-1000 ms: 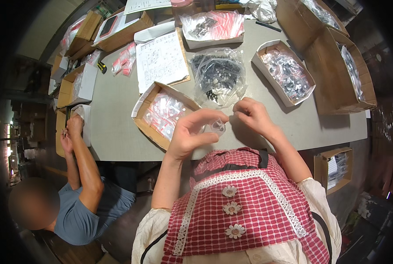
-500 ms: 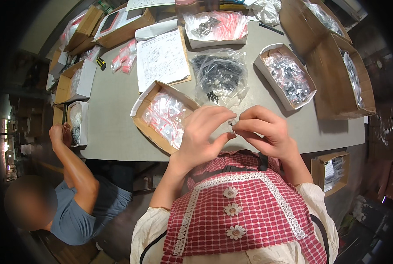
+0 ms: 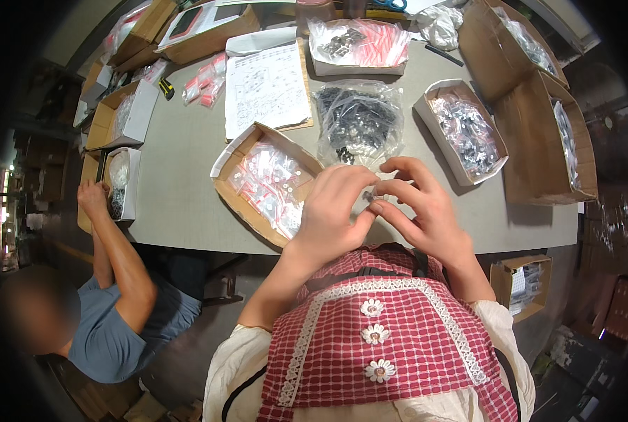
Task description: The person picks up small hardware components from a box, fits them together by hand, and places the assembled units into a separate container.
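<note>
Close to the table's near edge, my left hand (image 3: 340, 211) and my right hand (image 3: 428, 216) meet at the fingertips. Between them is a small clear plastic bag (image 3: 368, 195), mostly covered by the fingers, with something dark at it. My left thumb and fingers pinch its left side. On the other side, my right thumb and forefinger are closed on it while the other right fingers are raised. Left of my hands stands an open cardboard box (image 3: 226, 184) of small bags with white round parts. Just beyond lies a large clear bag (image 3: 359, 116) of black parts.
A white box (image 3: 461, 133) of small filled bags stands right, beside tall cardboard cartons (image 3: 539, 141). Farther back are a printed sheet (image 3: 268, 88) on a board and a box (image 3: 359, 68) of red-striped bags. At left, a co-worker's hands (image 3: 94, 195) are at another box (image 3: 132, 184).
My right fingers have lifted and spread somewhat, while thumb and forefinger stay at the small bag. The whole view has shifted slightly. The co-worker's hands remain by their box.
</note>
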`<state>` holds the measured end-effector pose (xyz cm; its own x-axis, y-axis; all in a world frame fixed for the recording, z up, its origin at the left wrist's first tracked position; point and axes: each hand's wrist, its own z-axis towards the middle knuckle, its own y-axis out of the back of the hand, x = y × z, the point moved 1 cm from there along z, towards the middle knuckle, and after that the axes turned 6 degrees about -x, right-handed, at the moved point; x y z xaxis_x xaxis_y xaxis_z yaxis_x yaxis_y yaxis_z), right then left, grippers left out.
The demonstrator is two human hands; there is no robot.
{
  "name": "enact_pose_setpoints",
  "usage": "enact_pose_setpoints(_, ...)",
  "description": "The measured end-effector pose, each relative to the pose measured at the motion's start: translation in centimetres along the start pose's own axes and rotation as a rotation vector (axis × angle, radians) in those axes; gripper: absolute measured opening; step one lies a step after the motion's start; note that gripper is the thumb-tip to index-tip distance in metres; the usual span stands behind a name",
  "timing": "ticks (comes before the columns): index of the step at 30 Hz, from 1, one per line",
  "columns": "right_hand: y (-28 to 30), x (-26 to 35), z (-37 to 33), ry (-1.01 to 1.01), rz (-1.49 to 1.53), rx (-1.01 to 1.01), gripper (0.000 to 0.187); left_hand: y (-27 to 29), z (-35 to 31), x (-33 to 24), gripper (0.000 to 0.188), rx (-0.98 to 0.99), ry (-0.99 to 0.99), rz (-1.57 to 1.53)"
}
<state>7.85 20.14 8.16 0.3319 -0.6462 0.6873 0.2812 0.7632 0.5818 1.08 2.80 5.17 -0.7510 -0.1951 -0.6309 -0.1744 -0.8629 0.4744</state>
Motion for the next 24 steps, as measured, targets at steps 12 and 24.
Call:
enact_pose_setpoints(12, 2.6, -4.6, 0.8, -0.165, 0.066, -0.077, 0.014, 1.4, -0.2, 1.2, 0.046, 0.075, 0.352, -0.110)
enact_pose_setpoints(24, 2.4, -3.1, 0.9, -0.626, 0.889, 0.166, 0.018, 0.3, 3.3, 0.4, 0.020, 0.347, 0.852, -0.760)
